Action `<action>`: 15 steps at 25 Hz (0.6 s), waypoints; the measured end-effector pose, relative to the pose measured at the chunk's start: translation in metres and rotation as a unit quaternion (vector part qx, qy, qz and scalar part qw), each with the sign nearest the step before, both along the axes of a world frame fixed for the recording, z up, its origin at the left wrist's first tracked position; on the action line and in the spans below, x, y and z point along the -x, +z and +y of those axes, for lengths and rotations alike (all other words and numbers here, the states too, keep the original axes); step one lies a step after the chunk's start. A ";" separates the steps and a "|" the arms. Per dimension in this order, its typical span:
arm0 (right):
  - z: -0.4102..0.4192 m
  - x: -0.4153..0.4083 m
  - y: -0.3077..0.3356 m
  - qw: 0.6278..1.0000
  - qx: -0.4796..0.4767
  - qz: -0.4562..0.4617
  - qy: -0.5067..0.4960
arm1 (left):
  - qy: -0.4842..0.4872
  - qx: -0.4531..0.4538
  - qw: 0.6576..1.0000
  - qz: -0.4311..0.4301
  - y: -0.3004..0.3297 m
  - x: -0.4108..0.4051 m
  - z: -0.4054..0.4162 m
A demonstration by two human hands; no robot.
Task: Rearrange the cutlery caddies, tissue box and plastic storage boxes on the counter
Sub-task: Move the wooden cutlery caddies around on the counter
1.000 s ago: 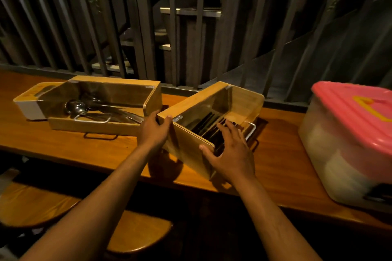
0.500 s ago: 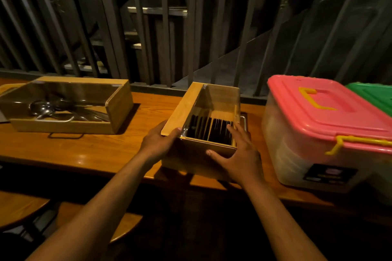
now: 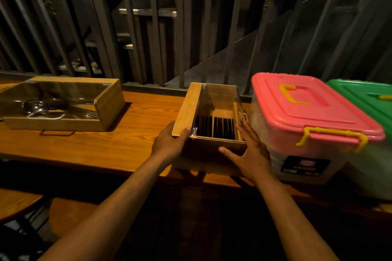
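Note:
A wooden cutlery caddy [image 3: 186, 110] with a clear lid and dark chopsticks inside stands end-on at the counter's front edge. My left hand [image 3: 169, 145] grips its near left corner, thumb on the top board. My right hand [image 3: 249, 150] lies flat against its near right corner, fingers spread, thumb across the front face. The caddy's right side is close against a clear plastic storage box with a pink lid [image 3: 309, 108]. A second caddy [image 3: 106, 104] holding metal spoons lies lengthwise at the left. A green-lidded box [image 3: 369, 97] sits at the far right.
The wooden counter [image 3: 131, 144] runs left to right, backed by dark metal railings [image 3: 152, 27]. Round wooden stools [image 3: 14, 203] stand below its front edge at the lower left.
The chopstick caddy has been turned from a diagonal to end-on and slid right until it sits against the pink-lidded box. Both hands stayed on its near corners.

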State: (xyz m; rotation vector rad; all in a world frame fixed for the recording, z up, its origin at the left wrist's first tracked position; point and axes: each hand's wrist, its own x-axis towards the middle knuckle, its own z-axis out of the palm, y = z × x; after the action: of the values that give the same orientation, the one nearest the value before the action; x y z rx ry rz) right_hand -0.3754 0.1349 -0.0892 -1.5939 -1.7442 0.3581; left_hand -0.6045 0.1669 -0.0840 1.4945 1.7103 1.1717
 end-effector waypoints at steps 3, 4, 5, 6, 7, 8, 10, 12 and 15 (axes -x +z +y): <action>0.000 -0.003 0.000 1.000 0.015 -0.017 0.005 | 0.004 -0.004 1.000 0.015 -0.002 0.000 -0.001; -0.001 -0.003 0.000 1.000 0.017 -0.020 0.006 | 0.004 -0.003 1.000 0.015 -0.002 0.000 -0.003; -0.001 -0.003 0.000 1.000 0.018 -0.021 0.007 | 0.006 -0.001 1.000 0.012 0.000 -0.001 -0.005; -0.002 -0.004 0.001 1.000 0.019 -0.021 0.008 | 0.005 0.002 1.000 0.012 0.003 -0.002 -0.007; -0.003 -0.004 0.002 0.999 0.023 -0.021 0.010 | 0.002 0.008 1.000 0.020 0.006 -0.002 -0.011; -0.004 -0.004 0.004 0.999 0.030 -0.023 0.008 | -0.003 0.011 0.999 0.037 0.008 -0.001 -0.015; -0.007 -0.001 0.009 0.998 0.045 -0.037 -0.006 | -0.014 0.009 0.997 0.078 0.011 0.006 -0.027; -0.017 0.015 0.014 0.997 0.015 -0.066 -0.045 | -0.015 -0.002 0.991 0.133 0.010 0.022 -0.042; -0.034 0.061 0.026 0.990 -0.061 -0.118 -0.053 | 0.035 -0.059 0.964 0.256 0.016 0.056 -0.067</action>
State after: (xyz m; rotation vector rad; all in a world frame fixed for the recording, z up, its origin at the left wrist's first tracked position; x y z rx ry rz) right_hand -0.4366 0.1007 -0.0633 -1.6851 -1.8079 0.0101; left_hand -0.6604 0.1004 -0.0676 1.9514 2.0669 0.9899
